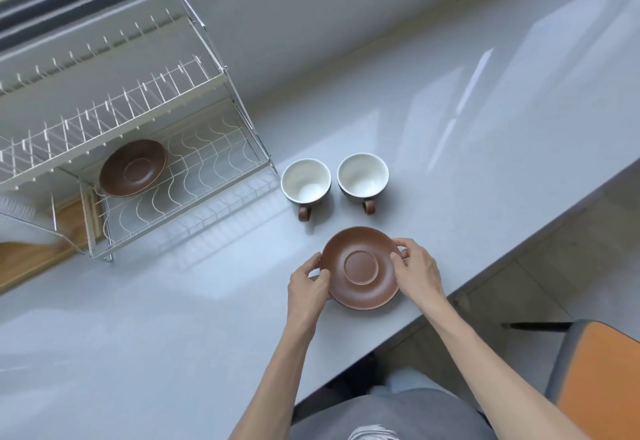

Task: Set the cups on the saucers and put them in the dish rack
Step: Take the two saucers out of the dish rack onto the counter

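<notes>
A brown saucer (362, 268) lies near the front edge of the grey counter (173, 318). My left hand (308, 285) grips its left rim and my right hand (417, 270) grips its right rim. Behind it stand two upright cups, white inside with brown handles facing me: the left cup (305, 181) and the right cup (362, 176). A second brown saucer (133, 167) rests in the lower tier of the white wire dish rack (194, 176) at the left.
The rack's upper tier (104, 110) holds nothing. A wooden board (31, 259) lies under the rack's left end. An orange chair (595, 380) stands at the lower right, past the counter's edge. A window runs along the back.
</notes>
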{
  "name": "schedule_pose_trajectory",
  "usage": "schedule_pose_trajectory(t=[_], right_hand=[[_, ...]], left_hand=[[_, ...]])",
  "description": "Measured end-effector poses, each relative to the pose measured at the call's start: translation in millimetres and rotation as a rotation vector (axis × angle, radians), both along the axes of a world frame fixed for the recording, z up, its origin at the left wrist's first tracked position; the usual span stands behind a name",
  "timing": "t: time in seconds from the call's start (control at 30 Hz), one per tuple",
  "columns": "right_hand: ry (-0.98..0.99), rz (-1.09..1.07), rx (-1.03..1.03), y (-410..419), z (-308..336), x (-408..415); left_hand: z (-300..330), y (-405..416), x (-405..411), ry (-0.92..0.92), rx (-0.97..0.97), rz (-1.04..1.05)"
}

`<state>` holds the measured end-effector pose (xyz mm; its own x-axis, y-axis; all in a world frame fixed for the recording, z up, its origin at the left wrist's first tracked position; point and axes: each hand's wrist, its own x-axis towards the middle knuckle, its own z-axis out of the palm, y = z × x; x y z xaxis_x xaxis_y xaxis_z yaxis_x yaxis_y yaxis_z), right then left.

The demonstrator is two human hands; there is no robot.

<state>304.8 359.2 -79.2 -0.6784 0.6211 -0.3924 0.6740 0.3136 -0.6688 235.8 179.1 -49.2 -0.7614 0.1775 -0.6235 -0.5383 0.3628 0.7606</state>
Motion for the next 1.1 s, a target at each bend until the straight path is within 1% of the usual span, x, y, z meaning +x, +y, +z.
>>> schedule_pose_trajectory(t=[0.47,0.63,0.7,0.8,0.9,1.0,1.1], right_hand=[[-0.025,-0.008,0.004,15,-6,-1],[-0.049,0.014,0.047,14,-4,-1],[-0.084,0.062,0.101,15,-1,-1],[-0.156,0.145,0.313,15,10,-3],[-0.107,0.165,0.496,10,28,-11],[-0.049,0.240,0.520,0,45,-28],[-0.049,0.389,0.482,-14,59,-51]], left_hand=[[-1,18,-6,-0.020,-0.087,-0.053],[4,17,-9,0.006,-0.086,-0.093],[6,16,-10,0.017,-0.101,-0.131],[10,11,-12,0.044,-0.141,-0.211],[13,1,-15,0.090,-0.206,-0.312],[17,-14,-23,0.132,-0.300,-0.427],[25,-37,-37,0.170,-0.414,-0.574]])
